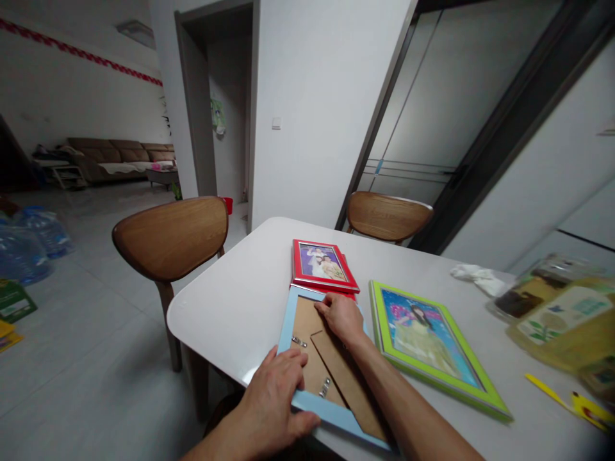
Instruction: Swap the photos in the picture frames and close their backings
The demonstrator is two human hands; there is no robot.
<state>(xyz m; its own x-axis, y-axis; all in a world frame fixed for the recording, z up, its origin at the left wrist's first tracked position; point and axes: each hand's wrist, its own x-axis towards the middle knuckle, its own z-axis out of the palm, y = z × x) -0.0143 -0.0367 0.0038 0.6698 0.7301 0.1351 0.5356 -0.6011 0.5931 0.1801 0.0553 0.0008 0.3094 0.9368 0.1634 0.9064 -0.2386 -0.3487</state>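
Note:
A light blue picture frame (327, 408) lies face down at the table's near edge, its brown backing board (303, 314) and folded stand showing. Silver metal clips (325, 387) sit along the backing's border. My left hand (275, 400) grips the frame's near left corner, fingers over the left side and thumb on the near rail. At the far end of the backing, my right hand (342, 317) has its fingers pinched together; whatever is between them is hidden. Beyond it, a red picture frame (323, 282) with a photo faces up. A green picture frame (379, 314) lies to the right.
On the white table (230, 288) at right are a white cloth (478, 278), a yellow-labelled bottle (562, 320), a clear container (521, 294) and a yellow object (593, 410). Wooden chairs (175, 237) stand around it. Large water bottles (29, 246) are on the floor at left.

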